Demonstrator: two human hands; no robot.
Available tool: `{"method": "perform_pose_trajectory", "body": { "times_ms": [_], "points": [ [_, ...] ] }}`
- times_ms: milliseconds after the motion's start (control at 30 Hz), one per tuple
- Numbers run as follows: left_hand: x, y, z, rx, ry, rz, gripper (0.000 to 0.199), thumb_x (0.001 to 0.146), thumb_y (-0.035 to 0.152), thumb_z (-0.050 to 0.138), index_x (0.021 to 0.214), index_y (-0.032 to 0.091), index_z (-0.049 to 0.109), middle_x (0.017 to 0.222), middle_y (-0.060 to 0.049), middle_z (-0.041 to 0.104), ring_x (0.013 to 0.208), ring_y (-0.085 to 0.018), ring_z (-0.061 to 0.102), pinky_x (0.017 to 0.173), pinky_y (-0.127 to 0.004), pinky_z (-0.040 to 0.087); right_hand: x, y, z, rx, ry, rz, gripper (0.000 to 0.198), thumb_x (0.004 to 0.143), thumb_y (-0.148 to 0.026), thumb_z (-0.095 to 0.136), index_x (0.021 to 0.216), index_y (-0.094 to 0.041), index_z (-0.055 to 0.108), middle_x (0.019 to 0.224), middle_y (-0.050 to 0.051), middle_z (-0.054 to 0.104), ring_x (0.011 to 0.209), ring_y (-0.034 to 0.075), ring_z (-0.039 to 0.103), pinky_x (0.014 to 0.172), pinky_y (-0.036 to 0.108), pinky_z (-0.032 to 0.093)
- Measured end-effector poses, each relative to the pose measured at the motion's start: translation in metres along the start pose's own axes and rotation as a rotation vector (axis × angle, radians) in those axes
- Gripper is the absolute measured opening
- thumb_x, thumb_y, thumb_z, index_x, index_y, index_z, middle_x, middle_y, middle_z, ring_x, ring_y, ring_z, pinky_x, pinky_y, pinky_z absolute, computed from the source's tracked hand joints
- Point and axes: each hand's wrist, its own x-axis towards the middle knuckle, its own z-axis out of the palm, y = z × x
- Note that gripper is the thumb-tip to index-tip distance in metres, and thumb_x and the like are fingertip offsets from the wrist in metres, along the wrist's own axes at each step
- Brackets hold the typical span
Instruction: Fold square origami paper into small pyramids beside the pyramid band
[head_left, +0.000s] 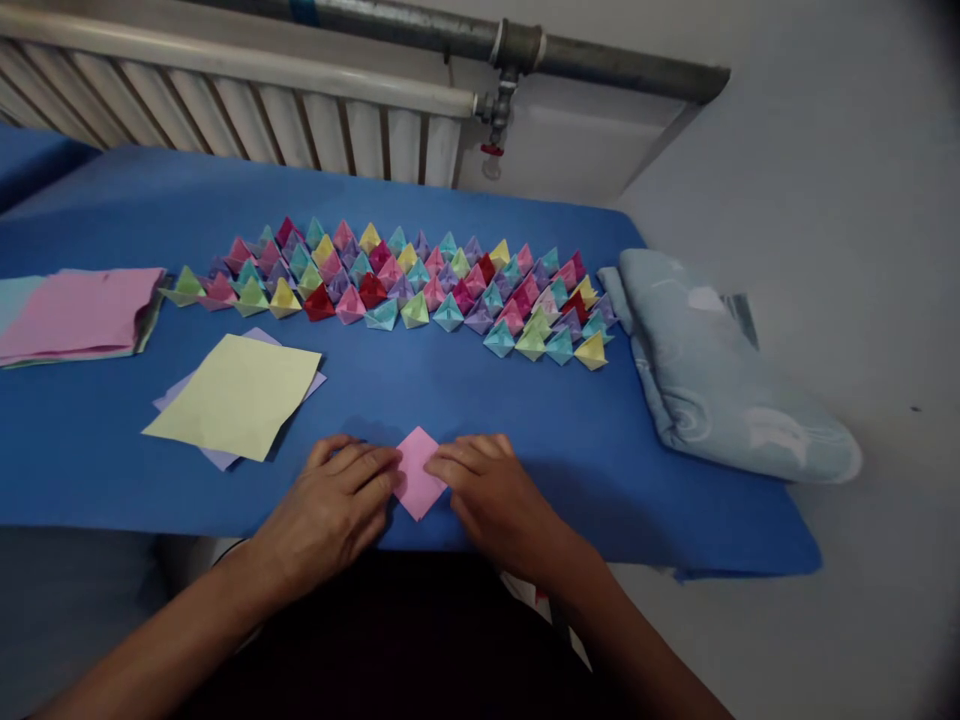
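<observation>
A small pink folded paper square lies on the blue surface with one corner pointing away from me. My left hand grips its left corner, fingers bent over the edge. On the opposite corner, my right hand holds the paper with its fingers closed together. Both thumbs are mostly hidden. Left of my hands, a yellow paper sheet rests on purple paper, turned at an angle to it. Beyond the hands stand rows of several small folded paper boats in many colours.
A stack of coloured paper with pink on top lies at the far left. On the right end of the blue-covered table sits a folded light-blue blanket. Behind are a white radiator, a pipe and a red-handled valve.
</observation>
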Motion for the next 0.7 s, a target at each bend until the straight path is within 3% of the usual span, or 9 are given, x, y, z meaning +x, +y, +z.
{"method": "perform_pose_trajectory", "body": {
  "times_ms": [300,700],
  "points": [
    [0.0038,-0.0085,-0.0044,-0.054,-0.019,-0.001,0.028,0.090,0.023,0.056,0.117,0.016,0.057,0.116,-0.011,0.068,0.104,-0.023,0.062,0.098,-0.043,0.035,-0.0052,0.0019,0.0006,0.144,0.108,-0.006,0.028,0.085,-0.016,0.061,0.113,-0.019,0.059,0.116,0.006,0.068,0.108,0.024,0.054,0.091,0.039,0.032],
    [0.0052,-0.0082,-0.0010,-0.048,0.038,0.002,0.020,0.096,0.022,0.051,0.113,0.016,0.060,0.111,-0.008,0.070,0.099,-0.021,0.063,0.096,-0.041,0.035,-0.0044,0.0044,-0.0021,0.169,0.097,-0.023,0.023,0.086,-0.015,0.058,0.109,-0.019,0.059,0.114,0.005,0.068,0.104,0.022,0.054,0.088,0.037,0.033]
  ]
}}
